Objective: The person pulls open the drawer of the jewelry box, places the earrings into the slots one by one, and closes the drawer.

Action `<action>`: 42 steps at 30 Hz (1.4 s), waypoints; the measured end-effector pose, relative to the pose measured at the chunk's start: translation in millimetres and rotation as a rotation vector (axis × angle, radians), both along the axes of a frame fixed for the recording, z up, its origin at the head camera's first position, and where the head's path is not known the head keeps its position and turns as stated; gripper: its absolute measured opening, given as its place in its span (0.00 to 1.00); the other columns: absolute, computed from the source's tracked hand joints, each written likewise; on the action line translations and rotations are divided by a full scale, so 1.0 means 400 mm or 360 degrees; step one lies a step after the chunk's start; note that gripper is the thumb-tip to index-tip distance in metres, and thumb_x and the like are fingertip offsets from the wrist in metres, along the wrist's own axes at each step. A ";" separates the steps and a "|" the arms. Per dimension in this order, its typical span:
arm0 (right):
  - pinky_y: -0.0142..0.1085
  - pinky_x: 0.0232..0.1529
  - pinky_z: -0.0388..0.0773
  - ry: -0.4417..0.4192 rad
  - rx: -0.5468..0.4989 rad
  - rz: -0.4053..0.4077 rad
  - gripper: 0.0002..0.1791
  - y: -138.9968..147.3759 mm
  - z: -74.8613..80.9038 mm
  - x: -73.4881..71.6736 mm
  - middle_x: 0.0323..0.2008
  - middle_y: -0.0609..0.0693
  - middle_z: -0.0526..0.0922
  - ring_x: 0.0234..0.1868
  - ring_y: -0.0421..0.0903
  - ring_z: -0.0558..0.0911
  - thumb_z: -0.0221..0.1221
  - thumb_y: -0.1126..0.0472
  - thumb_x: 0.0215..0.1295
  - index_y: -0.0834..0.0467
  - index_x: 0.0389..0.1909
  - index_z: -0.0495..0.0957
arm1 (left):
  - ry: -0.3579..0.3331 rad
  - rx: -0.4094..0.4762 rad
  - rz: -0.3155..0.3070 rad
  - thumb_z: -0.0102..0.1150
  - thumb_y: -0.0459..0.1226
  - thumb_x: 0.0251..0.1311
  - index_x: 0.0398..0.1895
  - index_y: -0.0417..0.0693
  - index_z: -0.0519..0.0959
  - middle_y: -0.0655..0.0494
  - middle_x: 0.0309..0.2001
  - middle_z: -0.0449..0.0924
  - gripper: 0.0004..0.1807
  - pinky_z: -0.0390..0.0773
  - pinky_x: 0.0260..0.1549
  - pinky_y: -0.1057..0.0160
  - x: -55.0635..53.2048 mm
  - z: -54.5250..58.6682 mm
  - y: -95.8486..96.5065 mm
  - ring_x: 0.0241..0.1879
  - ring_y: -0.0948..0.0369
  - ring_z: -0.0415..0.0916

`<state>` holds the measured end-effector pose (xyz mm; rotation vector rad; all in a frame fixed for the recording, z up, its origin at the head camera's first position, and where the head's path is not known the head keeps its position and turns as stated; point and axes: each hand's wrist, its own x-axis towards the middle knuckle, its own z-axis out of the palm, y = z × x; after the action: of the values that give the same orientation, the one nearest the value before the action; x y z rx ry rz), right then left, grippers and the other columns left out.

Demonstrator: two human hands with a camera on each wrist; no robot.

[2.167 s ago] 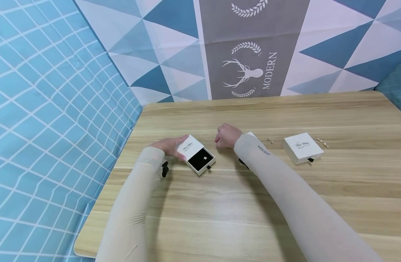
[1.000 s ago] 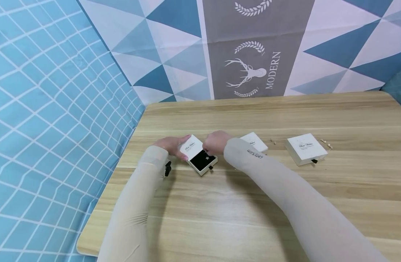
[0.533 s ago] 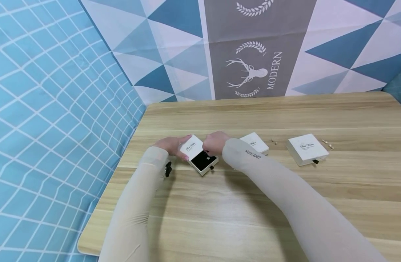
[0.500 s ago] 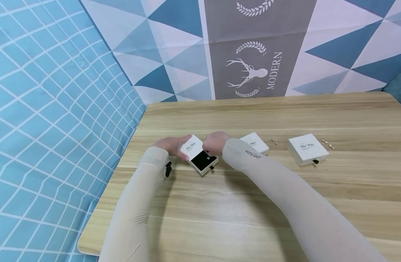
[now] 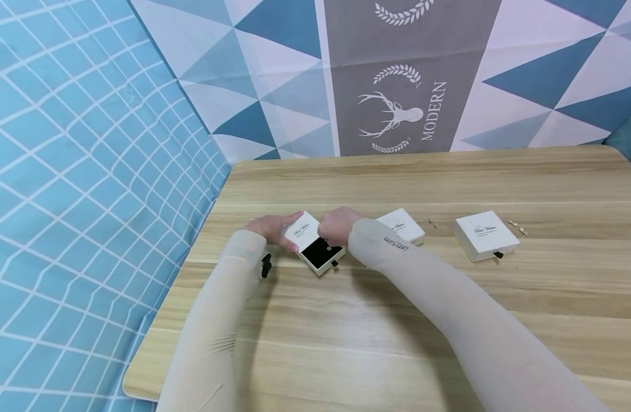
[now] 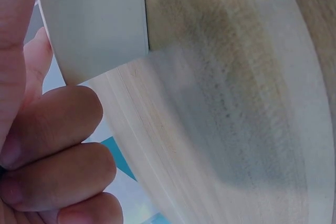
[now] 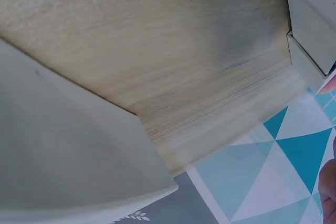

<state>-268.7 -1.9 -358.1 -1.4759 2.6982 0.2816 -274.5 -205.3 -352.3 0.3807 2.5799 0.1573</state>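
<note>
My left hand [image 5: 269, 229] grips the printed white box [image 5: 302, 228] by its outer sleeve, thumb and fingers on opposite sides. The left wrist view has the blank side of this box [image 6: 94, 24] beside curled fingers [image 6: 58, 119]. Its drawer is pulled partway out, showing a black pad [image 5: 314, 254]. A tiny flower-shaped piece of jewellery [image 5: 329, 248] lies on the pad. Over the drawer's far right part, my right hand [image 5: 338, 225] has its fingers curled down in a pinch at the pad. The fingertips, and whatever tiny thing is between them, are mostly hidden.
Just right of the right hand stands a second white box [image 5: 404, 224], partly behind the forearm. Farther right is a third white box [image 5: 485, 233] with a black tab. Tiny pale pieces [image 5: 432, 224] and several more beads [image 5: 517, 228] lie on the wooden table [image 5: 377, 343].
From beside the box, the right hand has moved left, over the drawer, and stayed there. More of the second box shows. The left hand keeps its hold; the view has shifted slightly.
</note>
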 end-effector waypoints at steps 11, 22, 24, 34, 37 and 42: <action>0.39 0.29 0.80 0.0086 0.0078 0.0006 0.04 -0.012 -0.003 0.002 0.29 0.46 0.85 0.28 0.43 0.80 0.62 0.63 0.57 0.54 0.28 0.84 | 0.0003 0.0009 -0.0023 0.71 0.52 0.48 0.77 0.56 0.44 0.40 0.69 0.61 0.58 0.66 0.58 0.49 0.005 0.006 0.000 0.60 0.46 0.68; 0.39 0.28 0.81 0.0129 0.0097 0.0035 0.03 -0.016 -0.003 0.007 0.30 0.47 0.85 0.27 0.42 0.80 0.63 0.62 0.57 0.54 0.29 0.85 | -0.0020 0.0021 -0.0026 0.71 0.51 0.50 0.77 0.56 0.42 0.40 0.70 0.58 0.58 0.65 0.59 0.48 0.002 0.002 -0.001 0.61 0.45 0.67; 0.39 0.28 0.81 0.0129 0.0098 0.0034 0.03 -0.016 -0.004 0.007 0.30 0.47 0.85 0.28 0.43 0.80 0.63 0.62 0.56 0.54 0.29 0.85 | -0.0028 0.0023 -0.0020 0.71 0.51 0.49 0.77 0.57 0.42 0.40 0.70 0.58 0.58 0.65 0.59 0.48 0.000 0.000 -0.001 0.61 0.44 0.66; 0.40 0.27 0.81 0.0180 0.0131 0.0051 0.02 -0.019 0.003 0.014 0.30 0.48 0.85 0.26 0.43 0.80 0.63 0.61 0.56 0.54 0.28 0.85 | -0.0022 0.0016 -0.0047 0.70 0.51 0.50 0.77 0.55 0.41 0.39 0.70 0.58 0.58 0.65 0.59 0.48 -0.002 -0.003 -0.003 0.61 0.44 0.67; 0.39 0.26 0.81 0.0203 0.0173 0.0061 0.03 -0.021 0.003 0.017 0.30 0.48 0.85 0.24 0.42 0.78 0.65 0.59 0.57 0.55 0.30 0.85 | -0.0018 0.0020 -0.0063 0.70 0.50 0.51 0.77 0.54 0.42 0.39 0.70 0.58 0.57 0.65 0.60 0.49 0.000 -0.002 -0.001 0.61 0.44 0.66; 0.39 0.26 0.81 0.0133 0.0173 0.0020 0.05 -0.024 -0.002 0.016 0.31 0.47 0.85 0.22 0.41 0.75 0.65 0.58 0.58 0.55 0.32 0.85 | -0.0005 0.0030 -0.0105 0.70 0.48 0.52 0.77 0.50 0.42 0.39 0.70 0.57 0.56 0.64 0.61 0.49 0.000 -0.001 0.001 0.62 0.44 0.65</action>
<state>-262.5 -11.6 -359.1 -1.4837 2.6891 0.4933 -274.4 -204.9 -352.8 0.4713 2.5610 0.1584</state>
